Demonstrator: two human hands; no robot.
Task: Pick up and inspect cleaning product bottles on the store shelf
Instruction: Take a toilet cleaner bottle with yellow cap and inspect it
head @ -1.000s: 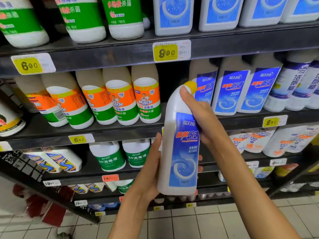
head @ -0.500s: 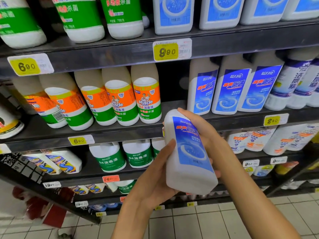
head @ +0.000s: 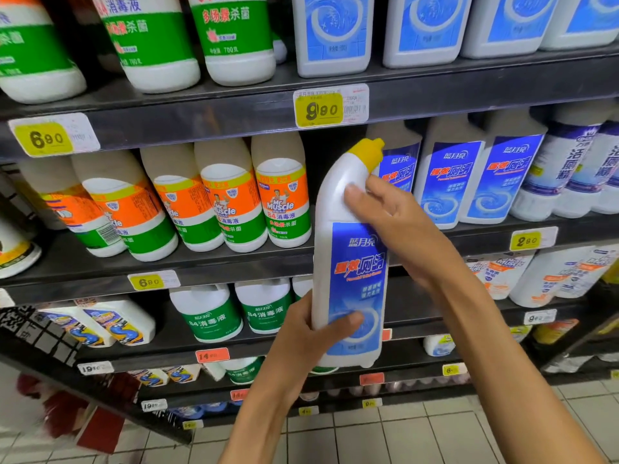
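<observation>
1. The bottle (head: pixel 348 262) between the left hand (head: pixel 311 333) and right hand (head: pixel 395 222) is white, with a yellow cap (head: pixel 366 152) and a blue label bearing a pale swirl.
2. Left of the hands, shelf bottles (head: pixel 281 195) show orange-and-green bands.
3. Above the right hand, a price tag (head: pixel 320 108) is yellow.

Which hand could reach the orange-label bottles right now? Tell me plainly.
Probably neither: the left hand and right hand both grip the blue-label bottle. The orange-label bottles stand unblocked.

bright, even light; dark shadow under shelves (head: pixel 214 118); wide-angle bowing at edges; lower-left corner blurred
</observation>
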